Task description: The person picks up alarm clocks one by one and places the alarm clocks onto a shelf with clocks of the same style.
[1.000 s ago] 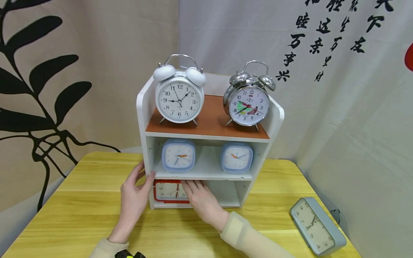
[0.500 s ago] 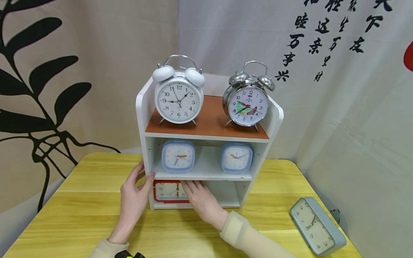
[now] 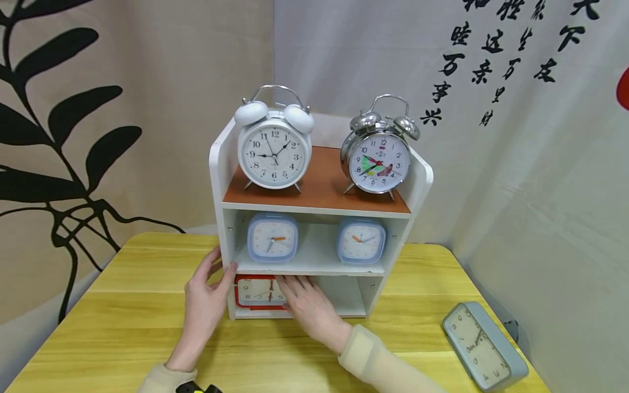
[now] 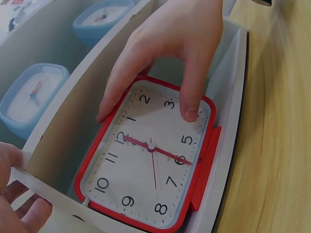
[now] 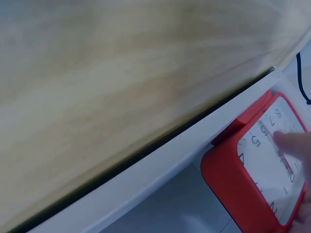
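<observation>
In the head view, a red rectangular clock (image 3: pixel 253 292) stands at the left of the bottom compartment of a small white shelf (image 3: pixel 339 297). My right hand (image 3: pixel 314 316) reaches in and holds the clock's right end. The left wrist view shows that thumb (image 4: pixel 190 104) on the clock face near the 4, with fingers along the top edge. My left hand (image 3: pixel 206 303) grips the shelf's left side panel, thumb at the front edge and fingers on the outer side. In the right wrist view, the clock (image 5: pixel 243 189) shows its red end and part of its face.
Two pale blue clocks, left (image 3: pixel 272 237) and right (image 3: pixel 361 240), sit on the middle level. A white twin-bell alarm clock (image 3: pixel 274 150) and a silver one (image 3: pixel 378 158) stand on top. A grey-blue clock (image 3: pixel 484 346) lies at the right of the wooden table (image 3: pixel 118 316).
My right thumb now shows at the front of the red clock in the head view. Otherwise both hands and the clocks keep their places.
</observation>
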### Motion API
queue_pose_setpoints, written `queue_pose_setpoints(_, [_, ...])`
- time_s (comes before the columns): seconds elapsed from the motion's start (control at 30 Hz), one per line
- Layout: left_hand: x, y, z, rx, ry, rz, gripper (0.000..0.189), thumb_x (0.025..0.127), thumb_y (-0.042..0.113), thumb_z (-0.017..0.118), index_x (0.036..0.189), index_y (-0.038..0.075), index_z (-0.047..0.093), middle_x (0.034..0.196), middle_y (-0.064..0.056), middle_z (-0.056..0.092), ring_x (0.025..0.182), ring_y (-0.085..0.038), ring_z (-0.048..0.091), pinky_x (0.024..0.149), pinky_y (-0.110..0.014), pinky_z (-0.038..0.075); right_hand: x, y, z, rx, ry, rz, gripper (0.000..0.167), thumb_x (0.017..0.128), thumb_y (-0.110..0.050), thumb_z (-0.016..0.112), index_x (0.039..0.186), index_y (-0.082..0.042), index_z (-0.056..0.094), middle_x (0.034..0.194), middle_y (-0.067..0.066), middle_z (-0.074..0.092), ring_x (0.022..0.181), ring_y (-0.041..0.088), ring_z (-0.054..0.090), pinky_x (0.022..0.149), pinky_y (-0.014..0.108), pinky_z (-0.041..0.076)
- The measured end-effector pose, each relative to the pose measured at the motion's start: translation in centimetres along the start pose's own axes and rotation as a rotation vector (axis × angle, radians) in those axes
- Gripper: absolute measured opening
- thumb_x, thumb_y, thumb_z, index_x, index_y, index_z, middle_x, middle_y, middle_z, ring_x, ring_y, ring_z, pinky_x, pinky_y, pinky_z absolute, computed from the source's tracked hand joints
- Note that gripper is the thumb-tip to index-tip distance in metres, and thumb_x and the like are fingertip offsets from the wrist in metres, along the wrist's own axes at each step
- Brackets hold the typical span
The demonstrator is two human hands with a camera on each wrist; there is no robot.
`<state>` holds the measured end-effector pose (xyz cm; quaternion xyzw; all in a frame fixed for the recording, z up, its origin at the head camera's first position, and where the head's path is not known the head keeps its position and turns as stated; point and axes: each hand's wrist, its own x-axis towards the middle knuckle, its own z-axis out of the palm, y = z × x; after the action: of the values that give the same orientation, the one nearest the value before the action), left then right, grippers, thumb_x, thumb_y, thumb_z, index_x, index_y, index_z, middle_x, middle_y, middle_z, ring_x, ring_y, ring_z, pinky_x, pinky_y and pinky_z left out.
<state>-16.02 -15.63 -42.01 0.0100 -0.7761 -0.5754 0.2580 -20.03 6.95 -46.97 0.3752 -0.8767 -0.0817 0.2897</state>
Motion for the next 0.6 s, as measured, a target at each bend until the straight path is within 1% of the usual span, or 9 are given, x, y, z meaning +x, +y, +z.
queue_pose_setpoints(0.07, [0.0,0.0,0.0,0.006,0.0,-0.004,0.048,0.105,0.012,0.064,0.152,0.007,0.054,0.152,-0.019,0.06,0.109,0.024,0.05,0.08,-0.001,0.054,-0.3,0.0,0.0,0.038,-0.003,0.012,0.076,0.094,-0.045,0.077,0.157,-0.013,0.047,0.152,0.005,0.061,0.137,0.024,0.061,0.113,0.041,0.057])
queue_pose_setpoints(0.1, [0.0,0.0,0.0,0.009,-0.001,-0.005,0.048,0.105,0.012,0.064,0.152,0.007,0.054,0.153,-0.019,0.06,0.11,0.023,0.051,0.08,-0.001,0.054,-0.5,0.0,0.0,0.062,-0.006,0.018,0.079,0.095,-0.049,0.075,0.158,-0.014,0.045,0.153,0.006,0.06,0.139,0.025,0.06,0.115,0.044,0.056])
queue_pose_setpoints(0.23, [0.0,0.0,0.1,0.005,-0.004,-0.012,0.049,0.105,0.012,0.063,0.152,0.007,0.053,0.153,-0.018,0.059,0.114,0.01,0.056,0.081,-0.002,0.055,-1.3,-0.1,-0.3,0.144,0.002,0.035,0.084,0.096,-0.057,0.07,0.162,-0.017,0.039,0.158,0.01,0.056,0.145,0.032,0.055,0.119,0.052,0.051])
queue_pose_setpoints(0.3, [0.0,0.0,0.2,-0.001,-0.007,-0.012,0.049,0.105,0.011,0.063,0.153,0.007,0.053,0.153,-0.019,0.059,0.115,0.007,0.056,0.081,-0.002,0.055,-1.7,-0.2,-0.5,0.166,0.007,0.037,0.087,0.095,-0.06,0.069,0.164,-0.018,0.036,0.161,0.011,0.052,0.147,0.033,0.051,0.122,0.054,0.048])
queue_pose_setpoints(0.33, [0.0,0.0,0.2,-0.003,-0.006,-0.011,0.049,0.105,0.011,0.063,0.153,0.007,0.053,0.153,-0.019,0.059,0.115,0.008,0.056,0.081,-0.002,0.055,-1.9,-0.2,-0.6,0.174,0.009,0.034,0.089,0.095,-0.061,0.069,0.165,-0.018,0.035,0.162,0.011,0.05,0.148,0.034,0.05,0.123,0.055,0.047])
queue_pose_setpoints(0.43, [0.0,0.0,0.2,-0.003,-0.004,-0.007,0.049,0.104,0.01,0.063,0.152,0.005,0.053,0.153,-0.02,0.059,0.111,0.018,0.053,0.08,-0.001,0.055,-2.4,-0.3,-0.9,0.176,0.008,0.019,0.093,0.094,-0.064,0.068,0.166,-0.019,0.031,0.167,0.011,0.044,0.151,0.034,0.046,0.126,0.056,0.043])
queue_pose_setpoints(0.5, [0.0,0.0,0.2,-0.001,-0.001,-0.005,0.049,0.104,0.01,0.063,0.152,0.005,0.053,0.152,-0.021,0.059,0.11,0.023,0.051,0.08,-0.001,0.054,-2.7,-0.3,-1.2,0.17,0.006,0.006,0.095,0.093,-0.066,0.067,0.166,-0.018,0.032,0.169,0.012,0.041,0.153,0.034,0.043,0.127,0.057,0.041])
queue_pose_setpoints(0.57, [0.0,0.0,0.1,0.002,-0.001,-0.004,0.049,0.104,0.01,0.063,0.152,0.004,0.053,0.152,-0.021,0.059,0.109,0.023,0.05,0.08,-0.001,0.054,-3.1,-0.4,-1.4,0.164,0.002,-0.004,0.094,0.093,-0.068,0.066,0.165,-0.016,0.034,0.171,0.013,0.038,0.155,0.035,0.041,0.127,0.058,0.04])
queue_pose_setpoints(0.6, [0.0,0.0,0.1,0.005,-0.001,-0.004,0.049,0.104,0.01,0.063,0.152,0.005,0.053,0.153,-0.02,0.059,0.11,0.021,0.051,0.08,-0.001,0.055,-3.2,-0.4,-1.6,0.166,0.001,-0.007,0.094,0.093,-0.068,0.066,0.165,-0.016,0.035,0.171,0.013,0.037,0.156,0.035,0.04,0.127,0.058,0.04])
